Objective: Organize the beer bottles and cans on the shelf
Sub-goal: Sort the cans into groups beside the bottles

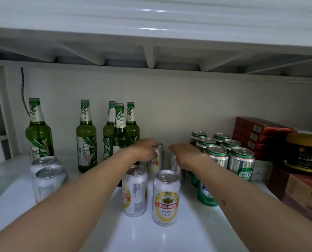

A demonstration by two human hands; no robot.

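Hands meet mid-shelf (197, 231): our left hand (148, 149) grips a smooth silver can (156, 160), our right hand (185, 156) clasps another (174, 163), behind two yellow-crested cans (166, 198); glossy green bottles (86, 137) stand behind.

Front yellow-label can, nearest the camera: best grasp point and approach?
Wrap the mid-body of the yellow-label can from the front. It stands upright with its near side clear; another can crowds its left and more stand behind. A top grip on the rim also looks workable.
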